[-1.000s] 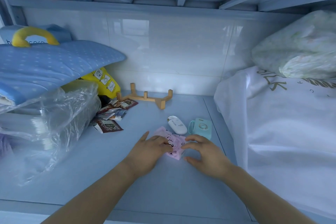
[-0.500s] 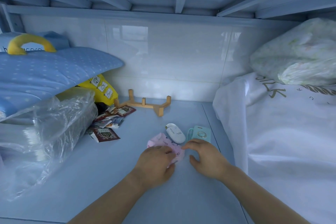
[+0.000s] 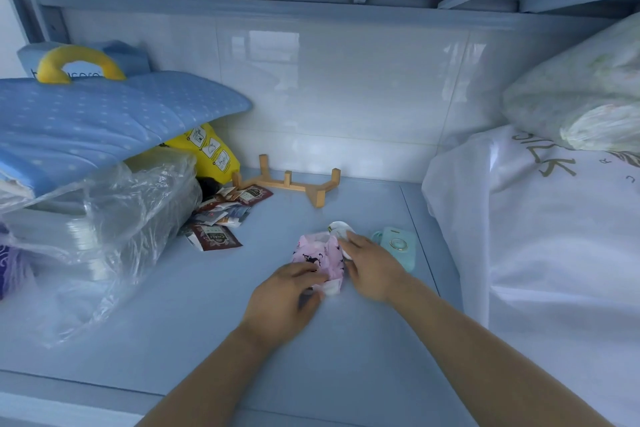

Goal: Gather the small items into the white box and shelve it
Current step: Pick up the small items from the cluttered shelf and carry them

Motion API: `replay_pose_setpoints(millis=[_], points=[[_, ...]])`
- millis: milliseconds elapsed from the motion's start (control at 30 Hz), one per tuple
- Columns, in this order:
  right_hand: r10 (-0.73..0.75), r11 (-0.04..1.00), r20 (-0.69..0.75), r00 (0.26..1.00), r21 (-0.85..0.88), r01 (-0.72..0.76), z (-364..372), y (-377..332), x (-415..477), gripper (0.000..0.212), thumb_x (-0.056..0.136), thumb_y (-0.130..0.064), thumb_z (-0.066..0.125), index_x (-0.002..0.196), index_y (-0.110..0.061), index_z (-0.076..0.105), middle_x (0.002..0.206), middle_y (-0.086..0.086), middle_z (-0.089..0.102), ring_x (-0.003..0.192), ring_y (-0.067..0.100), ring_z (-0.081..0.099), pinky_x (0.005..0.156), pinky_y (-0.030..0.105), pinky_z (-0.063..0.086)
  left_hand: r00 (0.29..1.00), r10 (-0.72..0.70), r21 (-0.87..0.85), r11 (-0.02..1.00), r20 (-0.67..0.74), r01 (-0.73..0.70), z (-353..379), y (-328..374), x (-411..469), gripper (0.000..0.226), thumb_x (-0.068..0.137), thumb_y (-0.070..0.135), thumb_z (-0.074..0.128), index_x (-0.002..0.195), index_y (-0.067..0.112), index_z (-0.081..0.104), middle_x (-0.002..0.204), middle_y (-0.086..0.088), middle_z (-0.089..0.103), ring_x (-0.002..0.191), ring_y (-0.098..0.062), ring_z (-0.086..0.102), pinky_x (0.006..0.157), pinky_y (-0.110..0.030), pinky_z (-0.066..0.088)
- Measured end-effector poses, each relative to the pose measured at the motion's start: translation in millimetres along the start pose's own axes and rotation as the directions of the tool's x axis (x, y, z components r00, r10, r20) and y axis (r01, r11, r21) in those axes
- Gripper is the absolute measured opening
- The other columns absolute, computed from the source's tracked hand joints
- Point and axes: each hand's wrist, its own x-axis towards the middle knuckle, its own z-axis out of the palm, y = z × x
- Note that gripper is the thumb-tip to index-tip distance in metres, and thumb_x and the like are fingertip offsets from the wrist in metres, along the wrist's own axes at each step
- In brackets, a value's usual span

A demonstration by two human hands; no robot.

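Pinching crumpled pink plastic packet (image 3: pixel 320 255) with left hand (image 3: pixel 282 300); gripping white oval plastic gadget (image 3: pixel 338 229) beside it with right hand (image 3: pixel 374 269).

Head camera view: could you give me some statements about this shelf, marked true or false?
1. The left hand holds a pink packet. True.
2. The wooden rack stands at the front edge of the shelf. False: it stands at the back, by the tiled wall.
3. The teal gadget lies just right of the right hand. True.
4. The brown sachets lie inside a box. False: they lie loose on the shelf.
5. The right hand is empty. False: it holds a white gadget.
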Motion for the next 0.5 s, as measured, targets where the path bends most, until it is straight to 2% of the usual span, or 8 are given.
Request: replay_pose_setpoints(millis=[100, 233, 367, 500], points=[[-0.020, 1.000, -0.051, 0.998, -0.012, 0.020, 5, -5, -12, 0.048, 0.093, -0.014, 0.041, 0.139, -0.013, 0.031, 0.145, 0.011, 0.033, 0.126, 0.029, 0.035, 0.097, 0.038, 0.038, 1.000, -0.007, 0.015, 1.000, -0.017, 0.007, 0, 1, -1, 0.027, 0.083, 0.027, 0.061, 0.107, 0.037, 0.065, 0.119, 0.016, 0.059, 0.112, -0.007, 0.052, 0.084, -0.026, 0.049], [-0.004, 0.994, -0.266, 0.964, 0.101, 0.032, 18, -19, -42, 0.042, 0.089, -0.011, 0.047, 0.131, -0.010, 0.045, 0.135, 0.009, 0.046, 0.121, 0.027, 0.042, 0.094, 0.033, 0.039, 0.998, 0.023, 0.060, 0.998, -0.055, -0.019, -1, 5, -2, 0.030, 0.082, 0.022, 0.060, 0.109, 0.035, 0.064, 0.117, 0.014, 0.061, 0.107, -0.009, 0.054, 0.077, -0.023, 0.047], [0.027, 0.973, -0.329, 0.944, 0.225, 0.051, 17, -20, -55, 0.041, 0.084, -0.015, 0.059, 0.124, -0.008, 0.053, 0.126, 0.007, 0.056, 0.116, 0.025, 0.049, 0.092, 0.031, 0.043, 0.992, 0.127, 0.120, 0.985, -0.022, -0.123, 0, 5, 0, 0.040, 0.078, 0.009, 0.059, 0.115, 0.024, 0.063, 0.120, 0.000, 0.062, 0.105, -0.024, 0.057, 0.088, -0.031, 0.047], [0.058, 0.978, -0.449, 0.891, 0.206, 0.040, 9, -23, -59, 0.031, 0.079, -0.022, 0.062, 0.109, -0.013, 0.062, 0.114, 0.004, 0.062, 0.104, 0.023, 0.058, 0.082, 0.033, 0.052, 0.988, 0.147, 0.108, 0.984, -0.046, -0.141, -1, 4, -2, 0.043, 0.075, 0.003, 0.060, 0.113, 0.021, 0.064, 0.119, -0.002, 0.063, 0.104, -0.023, 0.060, 0.085, -0.030, 0.049]])
